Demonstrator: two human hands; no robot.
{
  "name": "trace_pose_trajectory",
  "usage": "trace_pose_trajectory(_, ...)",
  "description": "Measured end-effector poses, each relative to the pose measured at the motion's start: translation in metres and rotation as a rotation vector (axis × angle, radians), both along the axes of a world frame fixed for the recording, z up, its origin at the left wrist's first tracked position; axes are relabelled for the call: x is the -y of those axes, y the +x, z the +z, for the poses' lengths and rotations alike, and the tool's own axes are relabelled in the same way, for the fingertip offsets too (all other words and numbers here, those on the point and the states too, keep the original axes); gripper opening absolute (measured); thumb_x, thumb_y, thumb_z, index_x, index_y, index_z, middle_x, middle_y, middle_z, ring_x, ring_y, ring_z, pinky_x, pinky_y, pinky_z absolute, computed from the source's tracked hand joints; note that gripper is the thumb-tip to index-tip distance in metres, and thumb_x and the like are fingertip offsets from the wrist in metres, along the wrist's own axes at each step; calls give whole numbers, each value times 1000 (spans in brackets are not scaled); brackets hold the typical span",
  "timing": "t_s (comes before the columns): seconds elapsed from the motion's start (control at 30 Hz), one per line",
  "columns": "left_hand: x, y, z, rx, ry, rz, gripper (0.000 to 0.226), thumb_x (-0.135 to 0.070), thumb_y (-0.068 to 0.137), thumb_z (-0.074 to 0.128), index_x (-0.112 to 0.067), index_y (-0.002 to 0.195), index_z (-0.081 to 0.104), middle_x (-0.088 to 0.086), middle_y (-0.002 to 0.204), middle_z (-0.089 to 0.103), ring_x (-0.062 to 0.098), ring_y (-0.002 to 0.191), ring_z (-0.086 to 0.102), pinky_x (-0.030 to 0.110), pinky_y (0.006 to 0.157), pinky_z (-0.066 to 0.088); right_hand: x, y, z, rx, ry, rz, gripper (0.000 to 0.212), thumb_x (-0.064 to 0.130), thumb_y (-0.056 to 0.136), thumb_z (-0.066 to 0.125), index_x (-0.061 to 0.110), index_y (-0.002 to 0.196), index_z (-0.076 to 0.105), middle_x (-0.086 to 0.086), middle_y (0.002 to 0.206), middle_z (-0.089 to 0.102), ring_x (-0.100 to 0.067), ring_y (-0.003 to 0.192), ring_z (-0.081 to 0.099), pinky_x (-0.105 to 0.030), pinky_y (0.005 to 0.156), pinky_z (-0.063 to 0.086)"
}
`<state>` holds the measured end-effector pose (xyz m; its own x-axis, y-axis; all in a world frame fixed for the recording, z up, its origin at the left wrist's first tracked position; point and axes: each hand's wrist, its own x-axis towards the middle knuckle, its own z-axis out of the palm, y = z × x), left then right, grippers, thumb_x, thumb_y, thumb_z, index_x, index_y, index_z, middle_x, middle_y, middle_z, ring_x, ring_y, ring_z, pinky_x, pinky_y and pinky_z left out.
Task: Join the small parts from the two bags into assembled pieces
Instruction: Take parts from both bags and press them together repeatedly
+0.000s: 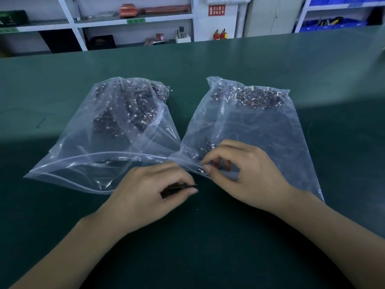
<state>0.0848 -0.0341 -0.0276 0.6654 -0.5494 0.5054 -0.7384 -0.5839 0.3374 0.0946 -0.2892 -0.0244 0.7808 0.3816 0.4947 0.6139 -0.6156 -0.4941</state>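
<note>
Green matte bench top (270, 65) is carrying two clear crinkled zip bags side by side, mouths facing the person. Left bag (87, 142) and right bag (260, 130) are each holding a heap of small dark parts with thin wires and white specks, piled at the far end. Left hand (150, 190) is pinching a small flat dark part (181, 187) between thumb and curled fingers, just in front of the bags. Right hand (243, 174) is pinching thumb to fingertip at the right bag's mouth; what it's gripping can't be told.
</note>
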Motion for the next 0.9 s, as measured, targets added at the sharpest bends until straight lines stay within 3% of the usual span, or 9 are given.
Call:
trace_pose_trajectory(0.2, 15, -1, -5, 210, -192, 56, 6, -23, 95, 82, -21, 101, 84, -4, 94, 64, 9, 76, 63, 26, 67, 53, -5, -2, 0, -154, 130, 111, 35, 38, 105, 61, 15, 80, 71, 9, 71, 55, -18, 68, 56, -22, 65, 40)
trace_pose_trajectory(0.3, 14, 0, -6, 223, -180, 117, 3, -26, 95, 82, -24, 98, 83, -2, 85, 56, 10, 67, 52, 26, 59, 47, -7, -4, 1, -219, 179, 147, 29, 37, 103, 66, 18, 83, 74, 11, 72, 58, -16, 69, 57, -18, 67, 41)
trace_pose_trajectory(0.43, 15, 0, -8, 218, -205, 122, 7, -24, 94, 84, -18, 98, 86, -5, 82, 52, 3, 67, 46, 13, 65, 41, -7, -3, -1, -254, 232, 158, 22, 35, 97, 71, 17, 88, 78, 9, 77, 66, -17, 73, 61, -20, 68, 44)
trace_pose_trajectory(0.57, 16, 1, -5, 231, -182, 111, 12, -23, 92, 85, -14, 101, 85, -3, 84, 57, 5, 68, 53, 23, 63, 50, -6, -2, -2, -241, 240, 164, 20, 33, 98, 71, 16, 89, 79, 7, 78, 68, -20, 73, 62, -22, 69, 45)
trace_pose_trajectory(0.7, 18, 1, 3, 253, -143, 108, 11, -26, 95, 83, -17, 100, 84, -2, 85, 60, 5, 70, 55, 23, 64, 51, -6, -2, -5, -253, 251, 158, 18, 29, 100, 72, 16, 89, 78, 7, 78, 69, -21, 72, 61, -21, 70, 43)
trace_pose_trajectory(0.9, 25, 7, 19, 199, -56, 130, 10, -24, 91, 86, -19, 95, 79, -6, 90, 61, 9, 73, 60, 31, 59, 53, -6, -1, -4, -394, 388, 145, 18, 35, 97, 72, 21, 88, 77, 8, 74, 68, -8, 67, 56, -20, 64, 43)
